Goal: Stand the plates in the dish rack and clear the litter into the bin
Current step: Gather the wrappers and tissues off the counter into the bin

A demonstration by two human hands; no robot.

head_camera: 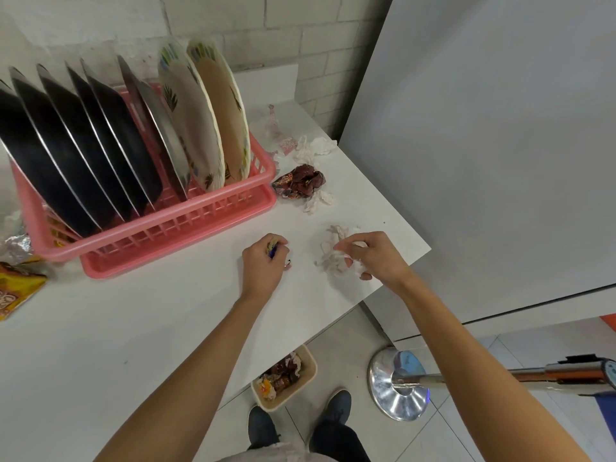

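Observation:
Several plates, dark ones (76, 155) and two patterned cream ones (196, 128), stand upright in the pink dish rack (173, 225) on the white table (133, 328). My left hand (265, 265) is curled round a small blue-and-yellow wrapper (272, 250) just in front of the rack. My right hand (373, 256) pinches a crumpled white tissue (333, 255) near the table's right edge. The beige bin (308, 361) sits on the floor below the table edge, holding wrappers and tissue.
A brown crumpled wrapper (300, 183), white tissues (315, 148) and clear plastic (276, 128) lie right of the rack. Yellow packets (16, 291) and foil (16, 248) lie at the left. A metal stand base (398, 385) and my shoes (336, 411) are on the floor.

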